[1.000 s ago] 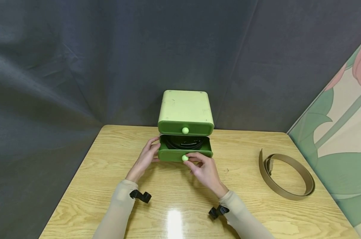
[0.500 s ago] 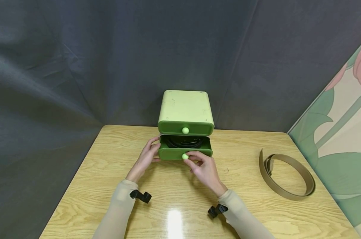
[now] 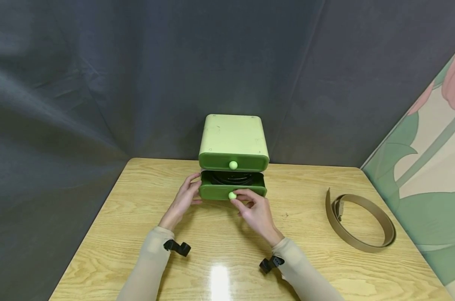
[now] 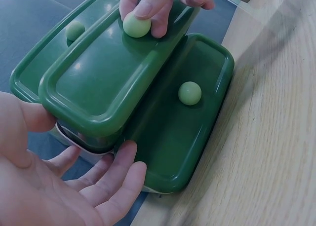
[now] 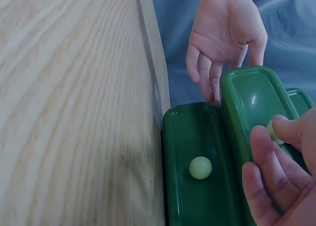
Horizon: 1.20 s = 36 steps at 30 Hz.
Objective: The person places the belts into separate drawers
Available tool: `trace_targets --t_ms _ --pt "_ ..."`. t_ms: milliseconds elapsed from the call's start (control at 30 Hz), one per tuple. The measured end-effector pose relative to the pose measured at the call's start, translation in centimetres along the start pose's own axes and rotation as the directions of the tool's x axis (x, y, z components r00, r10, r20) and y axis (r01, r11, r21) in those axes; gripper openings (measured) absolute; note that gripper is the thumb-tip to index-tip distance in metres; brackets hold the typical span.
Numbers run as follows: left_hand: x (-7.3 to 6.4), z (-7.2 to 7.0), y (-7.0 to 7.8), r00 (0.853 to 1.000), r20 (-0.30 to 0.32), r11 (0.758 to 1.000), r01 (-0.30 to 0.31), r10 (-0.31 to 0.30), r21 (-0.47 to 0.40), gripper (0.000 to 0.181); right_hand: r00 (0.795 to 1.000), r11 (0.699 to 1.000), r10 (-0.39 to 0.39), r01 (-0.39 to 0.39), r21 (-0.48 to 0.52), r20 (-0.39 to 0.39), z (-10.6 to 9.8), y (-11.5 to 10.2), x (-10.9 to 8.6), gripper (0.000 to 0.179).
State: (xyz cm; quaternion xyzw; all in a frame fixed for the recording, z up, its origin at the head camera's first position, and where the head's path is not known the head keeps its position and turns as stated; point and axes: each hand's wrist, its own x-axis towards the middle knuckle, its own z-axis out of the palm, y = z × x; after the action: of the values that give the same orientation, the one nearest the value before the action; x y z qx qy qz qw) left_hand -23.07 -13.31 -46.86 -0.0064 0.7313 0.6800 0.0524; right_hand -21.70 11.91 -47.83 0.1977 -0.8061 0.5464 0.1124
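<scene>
A small light-green cabinet with dark green drawers stands at the table's back. Its middle drawer is partly pulled out, and a coiled black thing lies inside, too dark to tell its kind. My right hand pinches that drawer's round pale-green knob between thumb and fingers. At the cabinet's left side is my left hand, its fingers spread and loosely extended along the side and its thumb by the drawer's corner. The bottom drawer and the top drawer are pushed in.
A coiled tan belt with a buckle lies on the right of the wooden table. Behind the table hangs a dark grey curtain. A flower-patterned cloth borders the right side.
The middle drawer has slid a little inward, away from me, with my right hand moving along on its knob. My left hand stays in place.
</scene>
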Motion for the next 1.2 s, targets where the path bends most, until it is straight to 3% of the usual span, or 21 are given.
trace_targets --t_ms 1200 --pt "0.0 0.0 0.2 1.000 0.002 1.000 0.019 -0.019 0.001 0.055 0.998 1.000 0.023 -0.023 0.003 -0.051 0.5 0.3 1.3 0.022"
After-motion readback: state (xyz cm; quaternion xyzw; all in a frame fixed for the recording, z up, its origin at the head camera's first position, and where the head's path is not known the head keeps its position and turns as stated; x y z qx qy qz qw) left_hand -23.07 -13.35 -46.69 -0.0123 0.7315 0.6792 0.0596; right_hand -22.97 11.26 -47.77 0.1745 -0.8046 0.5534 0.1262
